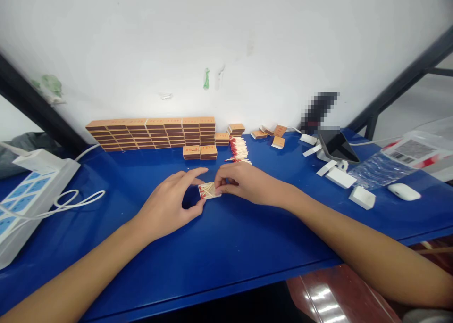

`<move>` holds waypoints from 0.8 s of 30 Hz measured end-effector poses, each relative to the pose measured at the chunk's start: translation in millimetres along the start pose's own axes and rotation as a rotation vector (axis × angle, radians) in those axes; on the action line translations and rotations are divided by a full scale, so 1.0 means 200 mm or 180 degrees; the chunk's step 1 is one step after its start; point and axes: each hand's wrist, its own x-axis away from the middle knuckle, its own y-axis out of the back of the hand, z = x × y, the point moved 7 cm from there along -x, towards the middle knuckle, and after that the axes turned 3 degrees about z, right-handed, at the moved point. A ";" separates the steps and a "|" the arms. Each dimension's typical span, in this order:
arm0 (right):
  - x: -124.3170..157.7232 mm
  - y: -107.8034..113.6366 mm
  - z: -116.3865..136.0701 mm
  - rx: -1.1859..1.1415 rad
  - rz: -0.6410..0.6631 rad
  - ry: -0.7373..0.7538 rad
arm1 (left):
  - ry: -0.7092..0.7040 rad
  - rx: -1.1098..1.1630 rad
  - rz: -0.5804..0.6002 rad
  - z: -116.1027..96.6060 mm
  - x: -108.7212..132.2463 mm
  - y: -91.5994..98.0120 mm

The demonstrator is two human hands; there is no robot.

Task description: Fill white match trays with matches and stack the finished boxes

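Note:
A small white matchbox tray (211, 196) lies on the blue table, with several red-headed matchsticks (207, 189) in it, some crossing at angles. My left hand (166, 202) is beside its left end, thumb and forefinger spread apart; the thumb tip touches or nearly touches the tray's near left corner. At the right end, my right hand (244, 181) has its fingers pinched together on the matchsticks' pale ends, and its fingertips partly cover them. Just behind it lies a heap of loose matches (239, 149), heads mostly to the left.
Stacked matchboxes (152, 133) line the wall, with two short stacks (200, 152) in front. Loose box sleeves (278, 142) lie right of the match heap. A power strip (35, 200) with white cables is at left; a phone (338, 146), white adapters (340, 177) and plastic packaging (385, 165) are at right.

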 end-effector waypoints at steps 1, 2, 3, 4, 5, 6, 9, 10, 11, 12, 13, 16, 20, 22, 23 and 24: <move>0.00 0.00 0.00 0.0021 0.0031 -0.0003 | -0.0011 0.0004 -0.0014 0.00 0.00 0.00; 0.00 0.00 0.00 0.0047 0.0059 -0.0013 | -0.0023 0.0007 -0.0023 -0.01 0.00 0.00; 0.00 0.00 0.00 0.0087 0.0075 -0.0030 | -0.0038 0.0006 -0.0029 -0.01 0.00 0.00; 0.00 -0.01 0.00 0.0142 0.0073 -0.0052 | -0.0057 0.0000 -0.0035 -0.01 0.00 0.00; 0.01 -0.01 0.00 0.0205 0.0059 -0.0075 | -0.0077 -0.0009 -0.0037 -0.01 0.00 0.00; 0.01 -0.01 0.01 0.0267 0.0033 -0.0099 | -0.0103 -0.0020 -0.0040 -0.01 0.00 0.00; 0.01 -0.02 0.03 0.0365 -0.0053 -0.0114 | -0.0189 -0.0061 -0.0078 -0.02 0.00 0.01; 0.01 -0.01 0.04 0.0377 -0.0121 -0.0077 | -0.0207 -0.0075 -0.0094 -0.02 0.00 0.01; 0.02 0.00 0.05 0.0393 -0.0212 -0.0017 | -0.0223 -0.0090 -0.0103 -0.03 0.00 0.01; 0.02 0.01 0.06 0.0415 -0.0307 0.0059 | -0.0241 -0.0104 -0.0107 -0.03 0.00 0.01; 0.03 0.02 0.07 0.0441 -0.0375 0.0138 | -0.0258 -0.0116 -0.0104 -0.03 0.00 0.01; 0.03 0.01 0.10 0.0567 -0.0333 0.0257 | -0.0321 -0.0144 -0.0116 -0.04 0.00 0.01; 0.03 -0.02 0.09 0.0674 -0.0194 0.0067 | -0.0366 -0.0170 -0.0202 -0.05 0.00 0.02; 0.03 -0.02 0.09 0.0629 -0.0209 -0.0059 | -0.0383 -0.0163 -0.0261 -0.05 0.00 0.02; 0.03 -0.02 0.09 0.0606 -0.0219 -0.0110 | -0.0396 -0.0160 -0.0285 -0.05 0.01 0.02; 0.03 -0.02 0.09 0.0591 -0.0226 -0.0153 | -0.0405 -0.0161 -0.0299 -0.05 0.01 0.02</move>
